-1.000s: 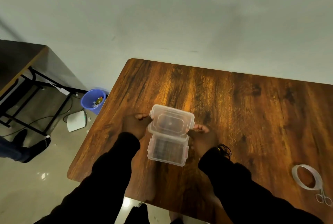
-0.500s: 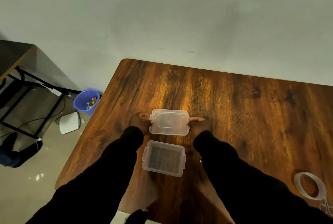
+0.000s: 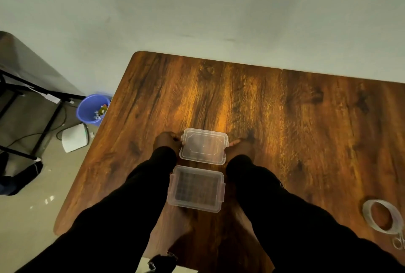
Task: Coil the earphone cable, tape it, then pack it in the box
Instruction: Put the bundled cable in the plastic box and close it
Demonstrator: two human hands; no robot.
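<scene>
- The clear plastic box [image 3: 196, 188] lies open-topped on the wooden table [image 3: 285, 119], toward the near edge, between the two black sleeves.
- Its lid [image 3: 203, 146] lies flat just beyond it, toward the far edge, a narrow gap between them.
- The left hand [image 3: 167, 142] pinches the lid's left end; the right hand [image 3: 237, 146] pinches its right end.
- No earphone cable shows.
- A roll of clear tape [image 3: 380, 215] lies near the table's right end, close to the near edge, with scissors [image 3: 398, 243] just beside it, partly cut off.
- A blue bin [image 3: 92, 109] stands on the floor off the left edge.
</scene>
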